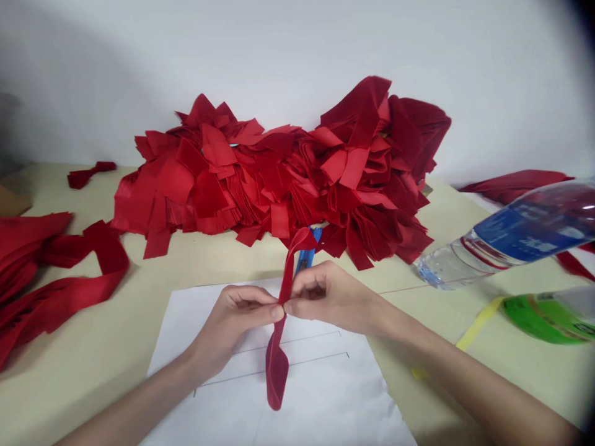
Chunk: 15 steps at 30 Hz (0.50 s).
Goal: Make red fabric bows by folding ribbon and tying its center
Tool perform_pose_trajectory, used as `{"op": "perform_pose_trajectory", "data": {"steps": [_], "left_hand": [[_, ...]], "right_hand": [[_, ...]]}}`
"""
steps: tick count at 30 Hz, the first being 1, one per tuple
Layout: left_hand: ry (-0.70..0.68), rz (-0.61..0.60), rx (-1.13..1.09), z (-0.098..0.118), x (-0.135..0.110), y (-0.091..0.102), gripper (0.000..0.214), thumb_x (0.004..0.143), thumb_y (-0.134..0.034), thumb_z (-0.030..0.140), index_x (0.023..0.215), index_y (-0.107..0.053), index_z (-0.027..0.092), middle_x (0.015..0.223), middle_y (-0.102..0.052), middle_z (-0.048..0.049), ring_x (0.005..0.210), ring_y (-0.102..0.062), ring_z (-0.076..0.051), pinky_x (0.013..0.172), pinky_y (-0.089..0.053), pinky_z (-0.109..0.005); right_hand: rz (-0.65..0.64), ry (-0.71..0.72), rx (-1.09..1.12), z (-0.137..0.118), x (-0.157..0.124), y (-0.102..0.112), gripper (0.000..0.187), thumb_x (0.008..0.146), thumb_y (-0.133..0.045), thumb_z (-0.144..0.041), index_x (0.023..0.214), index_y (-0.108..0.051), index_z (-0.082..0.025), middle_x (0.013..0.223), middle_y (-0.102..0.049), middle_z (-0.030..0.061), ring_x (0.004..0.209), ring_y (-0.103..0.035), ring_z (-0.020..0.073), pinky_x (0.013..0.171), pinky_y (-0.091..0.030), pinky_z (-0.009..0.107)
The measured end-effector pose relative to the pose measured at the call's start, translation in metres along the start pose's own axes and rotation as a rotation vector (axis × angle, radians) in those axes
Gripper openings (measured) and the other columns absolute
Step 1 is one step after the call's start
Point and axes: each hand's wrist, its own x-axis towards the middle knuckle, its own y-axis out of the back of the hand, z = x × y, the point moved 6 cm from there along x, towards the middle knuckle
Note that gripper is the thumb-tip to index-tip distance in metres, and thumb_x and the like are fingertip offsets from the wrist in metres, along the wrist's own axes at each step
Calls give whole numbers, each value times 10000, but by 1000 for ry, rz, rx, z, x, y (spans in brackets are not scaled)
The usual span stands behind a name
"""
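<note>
A red velvet-like fabric strip (277,378) stands on edge between my hands, gathered narrow at its middle and wider at both ends. My left hand (237,316) pinches the gathered middle between thumb and forefinger. From the other side, my right hand (320,294) is closed with thumb and fingertips pressed at the same spot; whether it also grips something small is hidden. A thin red thread (409,288) runs off to the right beyond my right wrist. Beneath both hands lies a white paper sheet (325,384) with ruled lines.
A big heap of red fabric pieces (260,179) fills the back of the table. Behind my right hand is a blue tool (305,254), partly covered. More red strips (60,291) lie left. On the right are a water bottle (515,235) and a green tape roll (543,319).
</note>
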Motion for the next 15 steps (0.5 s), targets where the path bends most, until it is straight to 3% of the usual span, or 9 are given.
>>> {"op": "perform_pose_trajectory", "data": {"steps": [4, 7, 15], "left_hand": [[-38, 34, 84, 5, -1, -1, 102, 562, -781, 167, 526, -688, 189, 532, -577, 24, 536, -454, -99, 534, -378, -234], [-63, 30, 126, 6, -3, -2, 117, 523, -793, 131, 550, -698, 193, 556, -601, 15, 545, -490, -117, 549, -415, -248], [-157, -66, 148, 11, -7, -6, 48, 609, -750, 200, 643, -721, 217, 662, -666, -16, 673, -563, -166, 665, -445, -280]], "right_hand": [[9, -4, -39, 3, 0, -2, 111, 704, -561, -228, 661, -611, -139, 565, -451, -40, 535, -381, 70, 483, -297, 203], [15, -22, -35, 4, 0, -2, 103, 688, -555, -223, 627, -584, -146, 548, -430, -47, 520, -361, 67, 462, -277, 198], [0, -23, -18, 3, -1, -4, 119, 688, -545, -237, 608, -546, -149, 537, -415, -53, 507, -339, 64, 449, -262, 201]]}}
